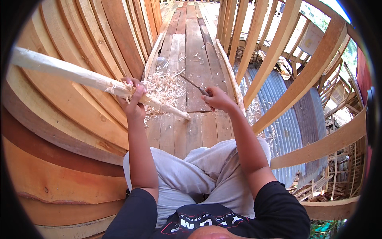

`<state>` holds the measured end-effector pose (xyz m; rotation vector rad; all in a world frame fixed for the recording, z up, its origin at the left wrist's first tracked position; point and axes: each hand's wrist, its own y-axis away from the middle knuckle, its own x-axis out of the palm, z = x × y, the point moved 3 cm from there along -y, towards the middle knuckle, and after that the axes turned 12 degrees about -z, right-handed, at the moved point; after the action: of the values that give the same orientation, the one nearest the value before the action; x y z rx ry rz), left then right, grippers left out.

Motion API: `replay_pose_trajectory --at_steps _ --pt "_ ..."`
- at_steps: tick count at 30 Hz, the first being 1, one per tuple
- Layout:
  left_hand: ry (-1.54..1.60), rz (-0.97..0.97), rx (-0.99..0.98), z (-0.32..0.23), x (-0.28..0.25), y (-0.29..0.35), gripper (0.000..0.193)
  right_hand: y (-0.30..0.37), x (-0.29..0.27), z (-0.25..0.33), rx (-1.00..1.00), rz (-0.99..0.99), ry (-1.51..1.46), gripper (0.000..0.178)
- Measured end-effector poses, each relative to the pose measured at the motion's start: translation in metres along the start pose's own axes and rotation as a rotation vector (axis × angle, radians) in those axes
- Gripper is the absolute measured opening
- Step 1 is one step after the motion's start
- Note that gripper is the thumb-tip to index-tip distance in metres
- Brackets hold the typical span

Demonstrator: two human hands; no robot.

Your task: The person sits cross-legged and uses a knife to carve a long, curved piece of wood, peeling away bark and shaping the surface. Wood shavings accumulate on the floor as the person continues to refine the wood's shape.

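Observation:
A long pale wooden pole (pixel 71 73) slants from the upper left down to the floorboards in front of my crossed legs. My left hand (pixel 134 97) is wrapped round it near its lower part, where curled shavings cling to the wood. The pole's lower tip (pixel 185 115) narrows and reaches the boards. To the right, my right hand (pixel 217 99) grips a knife by its handle. Its thin dark blade (pixel 190 81) points up and to the left, apart from the pole.
Wood shavings (pixel 169 85) lie heaped on the plank floor (pixel 197 95), with a small clear cup-like thing (pixel 160 61) beyond them. A plank wall (pixel 79 47) stands close on the left. Wooden railing slats (pixel 274 51) rise on the right, with corrugated metal sheets (pixel 278 131) below them.

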<state>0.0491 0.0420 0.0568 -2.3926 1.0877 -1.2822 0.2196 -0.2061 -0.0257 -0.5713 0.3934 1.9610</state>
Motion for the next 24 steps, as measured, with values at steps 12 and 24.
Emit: replay_pose_trajectory --at_steps 12,24 --pt "0.105 0.087 0.187 0.049 0.024 -0.004 0.025 -0.029 0.044 -0.006 0.068 0.017 -0.224 0.036" --pt "-0.458 0.435 0.051 0.092 0.055 0.011 0.064 -0.035 0.042 -0.024 0.413 -0.206 -1.147 0.024"
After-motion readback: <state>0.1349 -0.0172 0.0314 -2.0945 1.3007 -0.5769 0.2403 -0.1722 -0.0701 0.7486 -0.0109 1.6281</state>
